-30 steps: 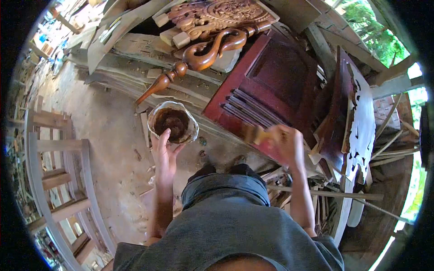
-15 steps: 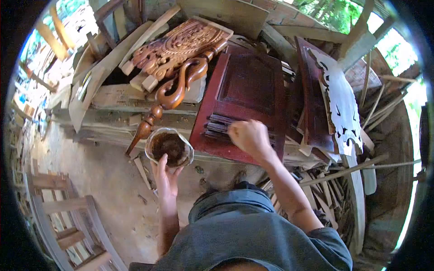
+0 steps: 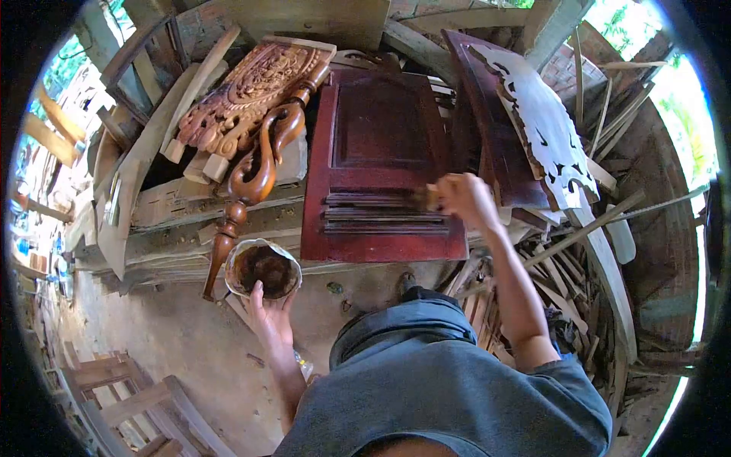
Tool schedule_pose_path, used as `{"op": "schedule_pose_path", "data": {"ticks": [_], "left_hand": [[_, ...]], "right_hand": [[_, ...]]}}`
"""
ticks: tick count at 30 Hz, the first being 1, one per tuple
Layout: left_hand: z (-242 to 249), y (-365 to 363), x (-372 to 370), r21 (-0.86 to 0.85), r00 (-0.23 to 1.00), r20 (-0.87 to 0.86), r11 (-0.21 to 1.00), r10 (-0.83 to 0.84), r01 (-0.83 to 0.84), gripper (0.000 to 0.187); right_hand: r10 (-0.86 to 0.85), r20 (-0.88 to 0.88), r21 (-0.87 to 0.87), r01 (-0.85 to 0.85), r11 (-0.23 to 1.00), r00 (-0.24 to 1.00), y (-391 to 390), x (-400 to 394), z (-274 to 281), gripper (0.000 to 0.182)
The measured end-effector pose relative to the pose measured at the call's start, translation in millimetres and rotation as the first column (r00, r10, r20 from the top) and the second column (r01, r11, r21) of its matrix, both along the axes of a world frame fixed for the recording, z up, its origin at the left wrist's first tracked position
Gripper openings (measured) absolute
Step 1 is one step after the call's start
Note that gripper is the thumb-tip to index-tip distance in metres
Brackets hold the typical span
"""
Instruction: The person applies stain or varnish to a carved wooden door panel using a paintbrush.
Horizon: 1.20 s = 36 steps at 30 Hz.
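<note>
My left hand point(image 3: 272, 318) is closed on the near side of a pale-rimmed bowl point(image 3: 231, 268) with dark brown liquid inside, thumb over its edge. It is held in front of the bench, left of a dark red wooden door panel point(image 3: 384, 129). Over the right part of that panel, my right hand point(image 3: 468, 196) is closed round what looks like a small brush point(image 3: 432, 197), partly blurred. The brush is at the panel's louvred slats point(image 3: 381, 219), which look wet and shiny. Whether its bristles touch the wood is hard to tell.
Left of the panel lie a turned, curved wooden post point(image 3: 255, 179) and a carved panel point(image 3: 263, 87). A second dark red panel point(image 3: 487, 129) leans at right under a pale cut-out board point(image 3: 548, 122). Scrap sticks point(image 3: 560, 293) and wooden frames point(image 3: 129, 400) are nearby.
My right hand has moved right along the slats, and the brush now shows beside its fingers. My left hand still holds the bowl. The whole view has shifted slightly.
</note>
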<state>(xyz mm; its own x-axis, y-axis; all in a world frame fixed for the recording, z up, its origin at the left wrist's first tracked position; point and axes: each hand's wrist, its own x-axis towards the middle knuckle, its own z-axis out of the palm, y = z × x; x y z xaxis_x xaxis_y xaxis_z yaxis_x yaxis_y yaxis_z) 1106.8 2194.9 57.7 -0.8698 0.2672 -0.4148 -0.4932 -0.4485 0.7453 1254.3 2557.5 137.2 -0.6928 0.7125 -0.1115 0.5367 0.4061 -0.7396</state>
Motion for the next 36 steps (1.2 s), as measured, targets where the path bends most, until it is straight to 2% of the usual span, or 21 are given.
{"op": "schedule_pose_path", "data": {"ticks": [2,4,5,6,8,10,12,14,17,18,20,21,22,24,26,28,29,30,31,32,36], "left_hand": [[-1.7,1.8,-8.9,0.027,1.0,0.011,1.0,-0.016,0.015,0.057],[0.1,5.4,-16.5,0.032,1.0,-0.006,0.999,-0.03,0.03,0.057],[0.2,8.2,-20.0,0.032,1.0,-0.018,0.999,-0.021,0.021,0.057],[0.1,9.7,-23.5,0.032,0.999,-0.022,0.998,-0.047,0.047,0.057],[0.5,13.0,-29.3,0.025,0.997,-0.034,0.997,-0.068,0.069,0.059],[6.8,20.5,-29.0,0.015,0.993,-0.059,0.995,-0.103,0.104,0.059],[10.8,24.5,-27.4,0.07,0.985,-0.053,0.984,-0.161,0.165,0.058],[11.7,31.1,-23.0,0.078,0.981,-0.027,0.978,-0.192,0.193,0.057],[13.5,32.3,-14.3,0.052,0.974,-0.018,0.973,-0.224,0.224,0.057],[12.5,32.5,-11.4,0.047,0.973,-0.009,0.972,-0.232,0.232,0.058],[10.9,32.7,-6.9,0.06,0.972,-0.006,0.97,-0.234,0.234,0.058],[10.3,31.8,-4.3,0.08,0.97,-0.021,0.967,-0.24,0.241,0.058],[10.5,30.2,-3.0,0.072,0.975,-0.002,0.973,-0.22,0.22,0.058],[10.5,30.2,-5.7,0.039,0.976,0.003,0.975,-0.219,0.219,0.06],[11.3,34.2,-9.6,0.043,0.973,-0.007,0.972,-0.231,0.231,0.062],[18.6,40.6,-13.9,-0.003,0.979,-0.003,0.979,-0.206,0.206,0.063],[17.8,43.2,-19.0,0.003,0.978,0.009,0.978,-0.209,0.209,0.063],[18.7,46.9,-23.0,0.001,0.975,0.007,0.975,-0.221,0.221,0.063],[20.8,51.7,-26.8,0.035,0.97,-0.019,0.97,-0.241,0.241,0.062],[23.8,56.5,-29.3,0.067,0.965,-0.045,0.963,-0.257,0.26,0.062],[37.4,78.3,-30.6,0.074,0.949,-0.109,0.95,-0.296,0.305,0.061]], "right_hand": [[-0.04,0.154,0.145,0.018,0.989,0.987,34.1,29.8,-3.2,0.033],[-0.122,0.125,0.173,0.099,0.98,0.985,32.5,32.6,4.4,0.032],[-0.146,0.168,0.469,0.052,0.882,0.975,24.5,24.3,5.2,0.028],[-0.183,0.208,0.711,-0.02,0.703,0.961,15.4,13.6,4.4,0.025],[-0.203,0.296,0.678,-0.055,0.733,0.933,1.8,-13.8,-0.7,0.021],[-0.04,0.35,0.611,-0.195,0.767,0.936,-23.4,-43.3,-5.1,0.02],[0.151,0.223,0.603,-0.258,0.755,0.963,-46.0,-70.9,-22.7,0.023],[0.181,0.006,0.543,-0.156,0.825,0.983,-65.7,-87.8,-20.0,0.025],[0.223,-0.032,0.115,-0.218,0.969,0.974,-57.7,-78.0,-7.7,0.025],[0.206,-0.072,0.079,-0.201,0.976,0.976,-47.8,-63.1,-13.9,0.022],[0.199,0.091,0.022,-0.202,0.979,0.976,-21.8,-22.6,-13.4,0.023],[0.123,-0.047,-0.086,-0.127,0.988,0.991,-4.5,3.3,-21.2,0.024],[0.121,0.045,0.014,-0.121,0.993,0.992,15.4,29.6,-22.4,0.024],[-0.117,0.139,0.033,0.114,0.993,0.983,28.1,70.1,5.3,0.02],[-0.183,0.282,0.263,0.107,0.959,0.942,26.9,88.3,27.3,0.029],[-0.196,0.337,0.416,0.041,0.908,0.921,8.1,86.6,23.2,0.028],[-0.182,0.311,0.585,-0.036,0.811,0.933,-4.2,84.0,6.6,0.024],[-0.067,0.356,0.548,-0.15,0.823,0.932,-20.2,76.9,-1.9,0.022],[-0.074,0.539,0.577,-0.304,0.758,0.839,-40.0,61.0,-12.0,0.023],[0.073,0.39,0.558,-0.299,0.774,0.918,-58.3,54.4,-19.5,0.022],[0.211,-0.031,0.439,-0.176,0.881,0.977,-109.1,18.5,1.1,0.023]]}}
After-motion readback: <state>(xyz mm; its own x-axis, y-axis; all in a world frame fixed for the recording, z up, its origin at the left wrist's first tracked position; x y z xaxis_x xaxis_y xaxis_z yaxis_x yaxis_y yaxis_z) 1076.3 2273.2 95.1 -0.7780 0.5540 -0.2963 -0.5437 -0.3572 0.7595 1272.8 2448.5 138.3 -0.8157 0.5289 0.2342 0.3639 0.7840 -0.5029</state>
